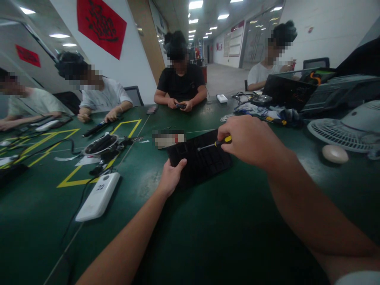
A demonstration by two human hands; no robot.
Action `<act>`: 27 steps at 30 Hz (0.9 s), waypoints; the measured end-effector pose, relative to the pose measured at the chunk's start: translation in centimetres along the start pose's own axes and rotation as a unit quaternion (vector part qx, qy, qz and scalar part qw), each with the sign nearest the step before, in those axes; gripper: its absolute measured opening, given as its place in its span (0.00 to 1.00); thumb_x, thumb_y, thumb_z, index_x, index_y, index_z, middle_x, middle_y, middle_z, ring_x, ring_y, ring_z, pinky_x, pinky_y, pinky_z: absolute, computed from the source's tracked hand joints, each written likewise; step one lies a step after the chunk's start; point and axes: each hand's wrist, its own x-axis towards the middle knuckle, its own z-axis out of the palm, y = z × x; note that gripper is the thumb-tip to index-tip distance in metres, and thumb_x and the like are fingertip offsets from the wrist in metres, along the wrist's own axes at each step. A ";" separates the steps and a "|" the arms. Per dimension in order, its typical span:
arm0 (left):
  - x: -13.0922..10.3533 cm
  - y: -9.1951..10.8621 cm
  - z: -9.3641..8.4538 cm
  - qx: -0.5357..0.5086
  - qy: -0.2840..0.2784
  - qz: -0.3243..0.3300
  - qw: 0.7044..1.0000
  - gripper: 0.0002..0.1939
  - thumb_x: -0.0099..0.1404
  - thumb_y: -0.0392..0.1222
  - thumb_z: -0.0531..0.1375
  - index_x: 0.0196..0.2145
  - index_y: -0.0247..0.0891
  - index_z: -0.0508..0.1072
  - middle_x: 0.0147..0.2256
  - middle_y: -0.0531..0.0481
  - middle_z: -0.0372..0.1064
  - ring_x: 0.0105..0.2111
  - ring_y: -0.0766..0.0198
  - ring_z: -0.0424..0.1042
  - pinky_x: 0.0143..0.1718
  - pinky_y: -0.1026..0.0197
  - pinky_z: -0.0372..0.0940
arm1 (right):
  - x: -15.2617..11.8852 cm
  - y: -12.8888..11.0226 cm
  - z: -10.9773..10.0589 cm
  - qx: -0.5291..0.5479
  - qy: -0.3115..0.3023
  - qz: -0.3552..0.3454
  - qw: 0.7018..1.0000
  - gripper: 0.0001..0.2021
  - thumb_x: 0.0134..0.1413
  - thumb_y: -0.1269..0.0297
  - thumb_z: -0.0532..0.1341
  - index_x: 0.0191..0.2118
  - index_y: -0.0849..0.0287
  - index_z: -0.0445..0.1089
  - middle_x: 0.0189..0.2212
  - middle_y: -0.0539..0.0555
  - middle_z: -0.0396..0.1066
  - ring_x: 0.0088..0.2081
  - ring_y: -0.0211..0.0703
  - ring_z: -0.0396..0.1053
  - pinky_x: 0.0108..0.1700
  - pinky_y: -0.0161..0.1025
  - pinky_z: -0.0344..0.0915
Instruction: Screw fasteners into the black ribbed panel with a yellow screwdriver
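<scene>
A black rectangular panel with recessed sections (204, 162) lies at a slant in front of me on the green table (225, 229). My left hand (172, 176) grips its left edge, with the thumb on top and the other fingers hidden beneath. Over the panel's right part, my right hand (242, 138) is closed around the yellow and black handle of a screwdriver (220, 141). The metal shaft points left, and its tip is over the middle of the panel; whether it touches the surface I cannot tell. Behind the panel sits a beige item with a red band (169, 140).
A white power bank marked 22 (98, 196) lies left, near cables and a round metal-rimmed object (102, 145). To the right are a white fan (350, 122), a pale oval object (335, 154) and a dark laptop (289, 92). Several people sit across the table.
</scene>
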 end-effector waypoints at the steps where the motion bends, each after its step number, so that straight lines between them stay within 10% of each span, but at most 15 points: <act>1: 0.0 -0.1 0.0 0.000 -0.001 0.000 1.000 0.29 0.56 0.50 0.78 0.52 0.37 0.79 0.52 0.37 0.83 0.54 0.43 0.82 0.64 0.37 0.72 | 0.0 0.1 0.0 0.000 0.001 -0.002 1.000 0.09 0.55 0.70 0.67 0.39 0.54 0.84 0.41 0.57 0.82 0.43 0.53 0.76 0.39 0.45 0.61; 27: 0.6 -0.8 -0.2 0.010 0.003 0.007 1.000 0.29 0.56 0.51 0.78 0.52 0.37 0.79 0.50 0.38 0.83 0.52 0.43 0.82 0.62 0.36 0.73 | 0.2 0.1 -0.1 -0.013 -0.013 0.036 0.999 0.09 0.62 0.62 0.66 0.41 0.53 0.85 0.41 0.58 0.83 0.44 0.56 0.77 0.40 0.46 0.61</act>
